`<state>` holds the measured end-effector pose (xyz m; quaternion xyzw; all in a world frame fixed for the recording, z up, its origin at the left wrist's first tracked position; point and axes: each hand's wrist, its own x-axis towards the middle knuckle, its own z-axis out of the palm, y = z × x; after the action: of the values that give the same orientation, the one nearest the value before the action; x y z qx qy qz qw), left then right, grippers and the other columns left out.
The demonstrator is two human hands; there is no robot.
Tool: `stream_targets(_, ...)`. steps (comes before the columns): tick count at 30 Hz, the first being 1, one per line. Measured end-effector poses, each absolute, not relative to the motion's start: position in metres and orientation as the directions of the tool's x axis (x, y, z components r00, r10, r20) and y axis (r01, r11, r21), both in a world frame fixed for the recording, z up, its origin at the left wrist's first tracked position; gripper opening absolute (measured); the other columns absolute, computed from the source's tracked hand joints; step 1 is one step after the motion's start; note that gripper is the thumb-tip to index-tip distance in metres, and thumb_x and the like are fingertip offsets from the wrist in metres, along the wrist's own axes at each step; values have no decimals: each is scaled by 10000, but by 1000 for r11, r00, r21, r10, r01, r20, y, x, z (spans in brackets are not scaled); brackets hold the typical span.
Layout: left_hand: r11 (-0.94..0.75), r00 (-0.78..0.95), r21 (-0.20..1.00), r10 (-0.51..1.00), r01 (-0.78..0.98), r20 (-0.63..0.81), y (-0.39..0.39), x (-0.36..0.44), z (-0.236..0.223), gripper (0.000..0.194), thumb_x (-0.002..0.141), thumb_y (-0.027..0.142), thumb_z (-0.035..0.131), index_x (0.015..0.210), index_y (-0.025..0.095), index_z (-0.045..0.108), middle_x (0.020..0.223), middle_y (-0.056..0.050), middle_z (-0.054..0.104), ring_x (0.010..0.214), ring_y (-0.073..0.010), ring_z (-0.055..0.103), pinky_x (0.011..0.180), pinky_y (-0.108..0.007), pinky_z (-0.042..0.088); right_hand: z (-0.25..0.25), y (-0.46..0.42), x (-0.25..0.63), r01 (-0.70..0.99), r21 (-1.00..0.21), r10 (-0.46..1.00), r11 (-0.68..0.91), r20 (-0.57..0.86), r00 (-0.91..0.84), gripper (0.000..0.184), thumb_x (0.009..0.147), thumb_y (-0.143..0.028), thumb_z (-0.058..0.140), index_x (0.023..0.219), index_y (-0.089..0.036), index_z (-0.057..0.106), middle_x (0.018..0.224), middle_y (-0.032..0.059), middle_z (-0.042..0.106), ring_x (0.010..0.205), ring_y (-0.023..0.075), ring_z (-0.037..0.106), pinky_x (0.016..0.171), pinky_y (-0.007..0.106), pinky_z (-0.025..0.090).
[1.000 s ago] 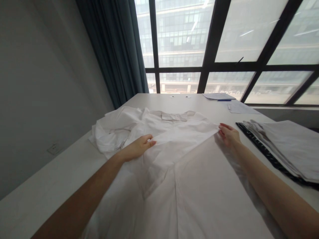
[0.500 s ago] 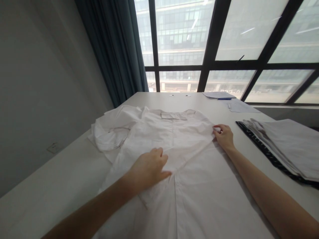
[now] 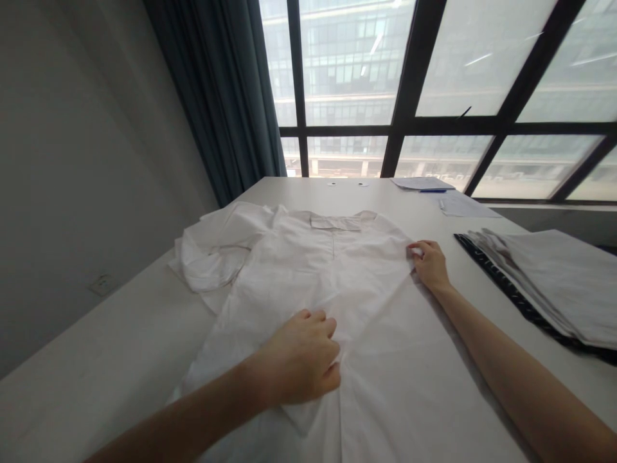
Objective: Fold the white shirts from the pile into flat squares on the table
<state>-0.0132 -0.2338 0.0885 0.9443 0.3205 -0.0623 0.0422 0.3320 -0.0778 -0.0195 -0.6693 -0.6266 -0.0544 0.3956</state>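
A white shirt (image 3: 299, 257) lies spread on the white table, its collar end toward the window and one sleeve (image 3: 207, 257) folded out at the far left. Over the middle of the garment, my left hand (image 3: 306, 354) is closed, fingers curled and thumb pressed in on the cloth near the centre seam; its palm side is hidden. Loose folds show just below that hand. At the shirt's right edge, near the shoulder, my right hand (image 3: 431, 265) pinches the fabric between thumb and fingers.
A stack of folded white cloth (image 3: 563, 276) rests on a black board (image 3: 511, 289) at the right. Papers (image 3: 421, 184) with a blue pen (image 3: 434, 190) lie at the table's far end. A dark curtain (image 3: 226, 96) and a wall socket (image 3: 102, 285) are on the left.
My left hand has come nearer to me and slightly right, and its fingers have closed on the cloth. My right hand stays nearly in place at the edge.
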Motion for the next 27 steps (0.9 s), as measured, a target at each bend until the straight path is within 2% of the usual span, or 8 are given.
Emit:
stream_targets(2,-770,768,44,628,637,-129,-227,-13,84,270,941,285,489,768,176,665,846,-66,632,825,-209,599,777,-353,476,-18,-80,331,900,-430,799,73,565,205,308,771,-132,477,992,-163,689,1052,129,585,994,269,573,944,416,450)
stream_targets(5,-607,606,-51,795,793,-20,-209,-16,74,216,970,206,426,922,164,633,906,-75,628,830,-201,613,711,-307,479,-13,-86,327,928,-369,800,58,573,178,305,820,-162,473,1053,-154,670,1153,169,577,1130,340,496,988,522,382)
stream_targets(7,-449,457,-117,888,886,50,-198,-20,68,203,974,251,444,1000,137,610,966,-111,617,898,-235,608,710,-316,485,-8,-89,321,941,-325,811,90,572,121,319,859,-205,471,1122,-160,646,1270,184,544,1212,376,434,1001,582,340)
stream_targets(9,-370,380,-153,924,916,45,-189,-25,65,275,965,343,483,1021,104,605,1003,-148,604,958,-279,589,742,-354,491,-5,-91,314,944,-280,838,175,545,6,339,883,-242,475,1184,-196,623,1348,150,528,1257,354,422,1028,564,333)
stream_targets(14,-482,478,-124,876,868,-59,-183,-37,69,195,944,279,509,970,123,624,1024,-138,587,1002,-287,555,797,-374,469,-7,-89,304,888,-228,876,399,380,-296,346,925,-327,455,1220,-284,629,1331,39,604,1231,232,528,1042,405,403)
stream_targets(20,-413,433,-164,895,896,109,-186,-34,72,226,893,240,569,1096,141,575,1124,-151,567,1063,-299,526,875,-415,440,-11,-85,308,889,-220,895,402,299,-331,424,952,-364,390,1315,-250,577,1392,84,556,1288,267,494,1068,473,384)
stream_targets(23,-605,610,-95,767,791,197,-193,-23,53,395,929,325,546,1291,174,493,1385,-159,470,1286,-296,425,1067,-441,326,-10,-85,306,889,-208,896,409,275,-348,447,961,-370,366,1363,-260,531,1432,75,517,1320,265,464,1079,482,373)
stream_targets(27,-790,781,87,613,606,119,-204,-14,28,497,991,432,406,1461,282,352,1565,-122,282,1445,-295,237,1146,-497,217,-12,-83,304,879,-190,891,437,228,-394,456,968,-309,318,1379,-274,513,1473,40,473,1357,213,424,1113,428,345)
